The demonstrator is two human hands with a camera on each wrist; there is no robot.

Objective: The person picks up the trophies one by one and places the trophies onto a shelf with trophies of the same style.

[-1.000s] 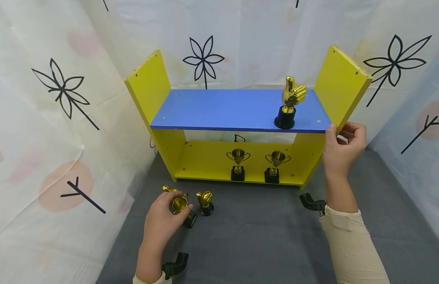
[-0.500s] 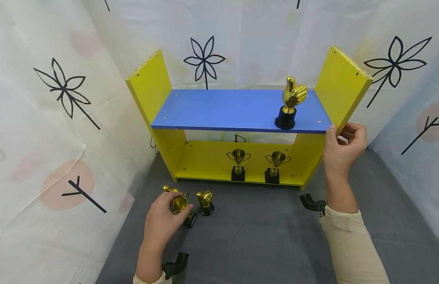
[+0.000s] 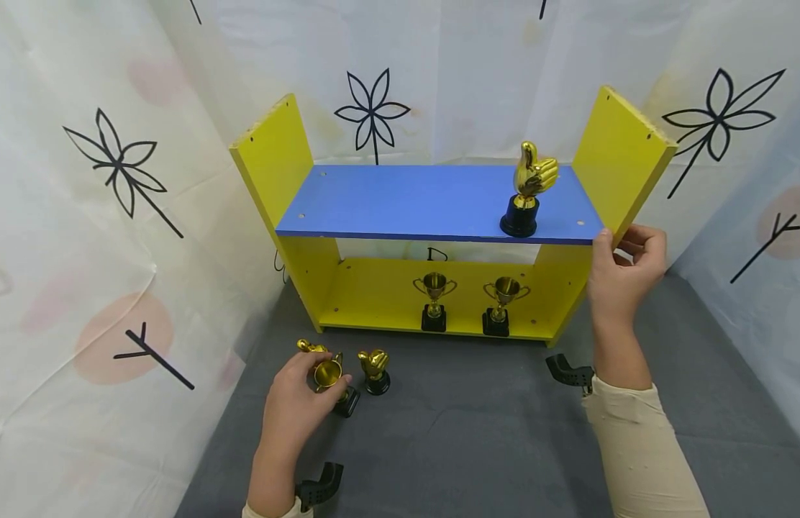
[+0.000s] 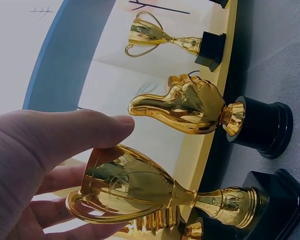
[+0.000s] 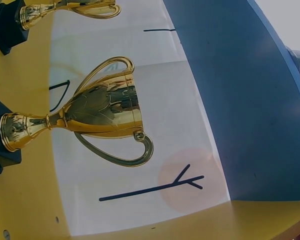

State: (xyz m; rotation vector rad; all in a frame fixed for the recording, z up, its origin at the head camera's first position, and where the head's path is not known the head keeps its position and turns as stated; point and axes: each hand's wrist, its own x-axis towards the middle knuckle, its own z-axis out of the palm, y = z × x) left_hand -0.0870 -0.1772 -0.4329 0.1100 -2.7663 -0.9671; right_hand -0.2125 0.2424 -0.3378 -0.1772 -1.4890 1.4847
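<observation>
Gold cup trophy point(image 3: 328, 373): was in front of the shelf unit point(image 3: 270, 169), toward its left end, black base low at the grey bench point(image 3: 465, 432); couldn't tell if the base touched.
Left hand point(image 3: 298, 397): grip was clamped on the cup part, thumb on one side, fingers round the other.
Right hand point(image 3: 629, 270): grip was clamped on the right side panel point(image 3: 623, 158), thumb at the front corner of the blue shelf point(image 3: 400, 201), fingers curled at the outer side.
Near thumbs-up trophy point(image 3: 374, 367): stood upright on the bench, just right of the held cup.
Hidden thumbs-up trophy point(image 3: 308, 347): was behind the left hand, mostly covered.
Top thumbs-up trophy point(image 3: 528, 183): stood upright on the blue shelf, near its right end.
Yellow shelf point(image 3: 374, 288): carried two upright cups, middle cup point(image 3: 434, 298) and right cup point(image 3: 501, 302), set apart.
</observation>
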